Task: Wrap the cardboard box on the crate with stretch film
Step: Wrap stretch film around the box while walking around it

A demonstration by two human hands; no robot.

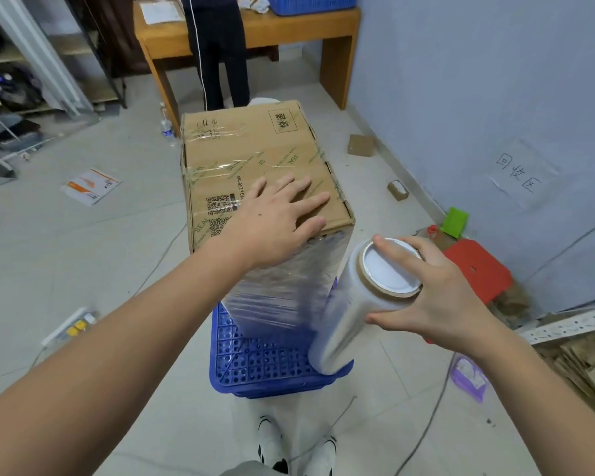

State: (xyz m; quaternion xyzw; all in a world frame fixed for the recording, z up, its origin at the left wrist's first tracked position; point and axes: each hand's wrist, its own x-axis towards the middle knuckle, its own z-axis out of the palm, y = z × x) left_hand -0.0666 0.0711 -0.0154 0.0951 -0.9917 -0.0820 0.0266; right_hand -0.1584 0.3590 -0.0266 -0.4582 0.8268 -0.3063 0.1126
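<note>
A tall brown cardboard box [251, 152] with tape and QR labels stands on an upturned blue plastic crate [255, 365]. Clear stretch film [279, 290] covers the box's near side. My left hand [275, 218] lies flat on the box's top near its front edge, fingers spread. My right hand [437, 297] grips the top end of the stretch film roll [351, 314], which stands tilted at the box's right front corner with its lower end over the crate. Film runs from the roll to the box.
A person in dark trousers [220, 53] stands at a wooden table [289, 29] behind the box. A red stool [478, 266] and cardboard scraps lie right, by the blue wall. Cables, a power strip [73, 324] and a flat envelope [91, 185] lie on the tiled floor.
</note>
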